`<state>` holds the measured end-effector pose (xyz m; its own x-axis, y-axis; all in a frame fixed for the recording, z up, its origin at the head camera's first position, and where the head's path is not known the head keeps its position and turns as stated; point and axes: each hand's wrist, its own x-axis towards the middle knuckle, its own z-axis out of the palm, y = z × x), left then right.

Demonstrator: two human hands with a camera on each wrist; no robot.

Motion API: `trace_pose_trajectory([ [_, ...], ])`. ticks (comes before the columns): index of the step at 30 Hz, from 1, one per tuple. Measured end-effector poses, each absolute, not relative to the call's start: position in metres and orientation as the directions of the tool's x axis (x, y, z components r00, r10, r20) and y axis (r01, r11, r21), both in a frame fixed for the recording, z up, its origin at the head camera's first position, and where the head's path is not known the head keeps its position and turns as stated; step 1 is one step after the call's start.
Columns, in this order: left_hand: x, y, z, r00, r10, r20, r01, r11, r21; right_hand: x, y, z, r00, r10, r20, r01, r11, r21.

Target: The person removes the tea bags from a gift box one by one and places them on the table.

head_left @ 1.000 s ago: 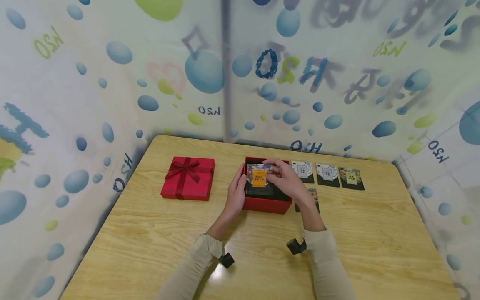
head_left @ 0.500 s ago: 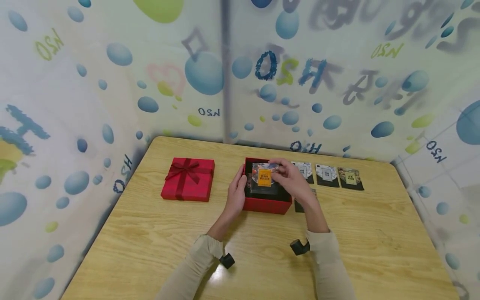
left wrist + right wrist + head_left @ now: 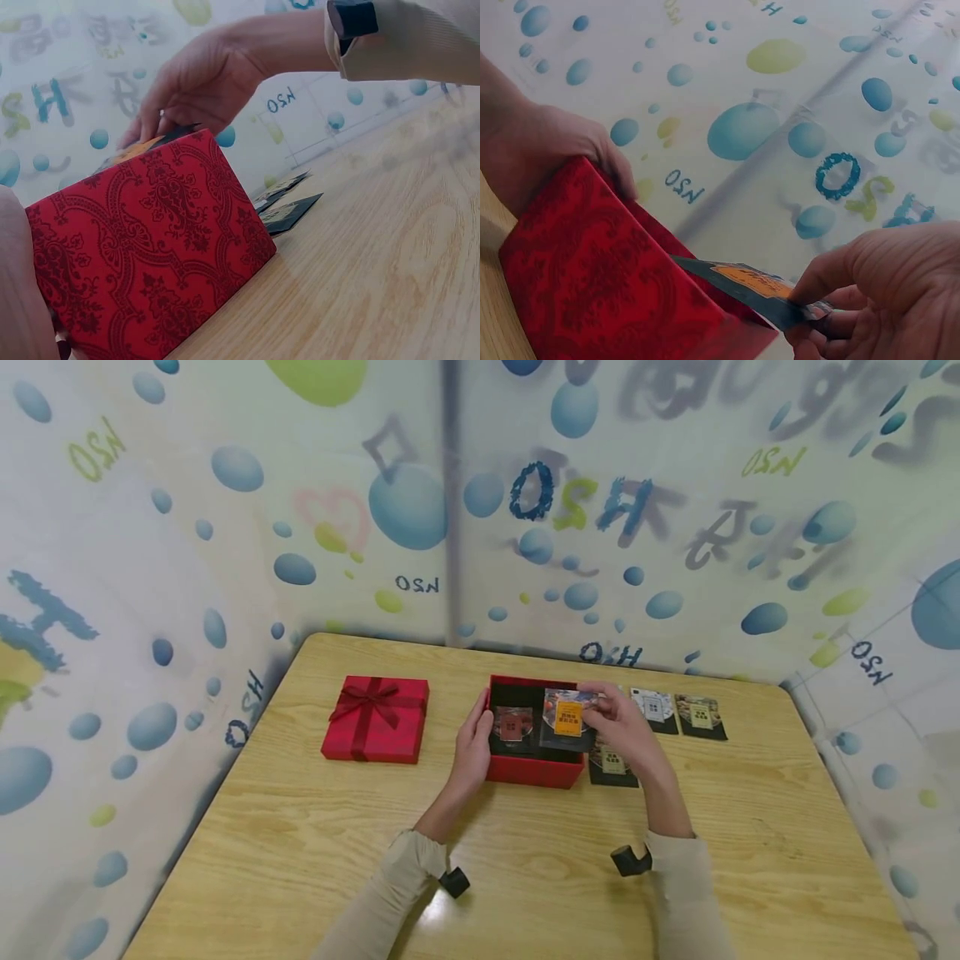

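A red patterned gift box [image 3: 534, 771] stands without its lid on the wooden table. My left hand [image 3: 472, 745] holds its left side, the thumb at the rim. Between thumb and fingers, my right hand [image 3: 628, 731] pinches a flat black food packet [image 3: 567, 720] with an orange label, raised over the box's right side. In the right wrist view, the packet [image 3: 754, 285] tilts across the box rim. Inside the box lies another packet [image 3: 512, 727], dark with a brownish-red label. Dark lining shows around it.
The red box lid [image 3: 375, 718] with its ribbon bow lies at the left. Right of the box, a packet with a yellowish label [image 3: 613, 764] lies near it. Behind are a white-topped packet [image 3: 654, 710] and a green-labelled packet [image 3: 701, 717]; another is mostly hidden by my right hand.
My right hand has moved right with the orange-labelled packet, from the box's left side to over its right edge. The brownish-red-labelled packet has come into sight. The left hand stays put.
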<state>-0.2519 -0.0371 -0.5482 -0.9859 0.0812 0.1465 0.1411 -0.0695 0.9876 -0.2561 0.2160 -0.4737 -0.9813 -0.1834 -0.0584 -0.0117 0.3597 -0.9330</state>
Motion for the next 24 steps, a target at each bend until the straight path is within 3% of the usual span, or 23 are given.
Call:
trace_pose_trajectory([
  [8, -0.243, -0.039, -0.532, -0.988, 0.07, 0.138, 0.133, -0.066, 0.989, -0.25, 0.237, -0.476, -0.985, -0.138, -0.101, 0.038, 0.398, -0.917],
  [15, -0.257, -0.037, -0.556, -0.99, 0.061, 0.124, 0.121, -0.061, 0.991, -0.246, 0.261, -0.477, -0.985, -0.132, -0.112, 0.049, 0.409, -0.911],
  [24, -0.257, -0.035, -0.561, -0.989, 0.065, 0.134, 0.129, -0.073, 0.989, -0.239, 0.317, -0.477, -0.989, -0.067, -0.134, 0.086, 0.479, -0.874],
])
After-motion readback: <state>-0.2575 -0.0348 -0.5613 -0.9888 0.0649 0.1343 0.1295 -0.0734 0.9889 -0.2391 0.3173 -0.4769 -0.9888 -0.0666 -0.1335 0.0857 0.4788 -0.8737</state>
